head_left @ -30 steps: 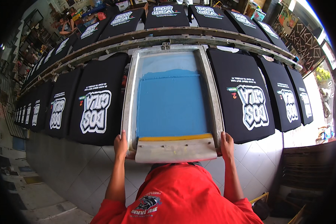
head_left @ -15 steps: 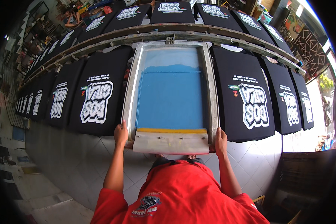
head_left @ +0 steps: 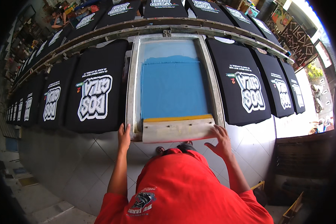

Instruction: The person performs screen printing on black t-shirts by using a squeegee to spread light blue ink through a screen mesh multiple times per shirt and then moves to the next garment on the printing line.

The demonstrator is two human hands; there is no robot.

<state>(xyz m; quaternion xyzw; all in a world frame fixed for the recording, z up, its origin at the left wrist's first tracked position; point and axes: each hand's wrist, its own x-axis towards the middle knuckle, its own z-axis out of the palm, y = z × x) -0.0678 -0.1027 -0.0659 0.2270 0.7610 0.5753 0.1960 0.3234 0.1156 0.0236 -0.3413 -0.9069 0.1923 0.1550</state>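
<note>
A metal-edged printing screen (head_left: 134, 93) lies in front of me, its mesh tinted blue. A squeegee (head_left: 177, 131) with a broad pale handle and a yellow strip rests across the near end of the screen. My left hand (head_left: 124, 138) is at the screen's near left corner, with thumb and fingers to either side of the outer edge. Around the near right corner, my right hand (head_left: 222, 142) has its thumb and fingers spread, the fingertips close to the squeegee's right end. Whether those fingertips touch the squeegee, I cannot tell.
Black T-shirts with white printed lettering, such as the left one (head_left: 97, 86) and the right one (head_left: 240, 82), lie on boards beside the screen. A metal rail (head_left: 100, 39) runs behind, with more shirts beyond. Another person (head_left: 58, 19) is at the far left. Pale tiles (head_left: 82, 156) cover the floor.
My right hand has left the frame's right side and spread open near the squeegee's right end. My left hand stays at the left edge, its thumb now raised. The whole view has shifted slightly.
</note>
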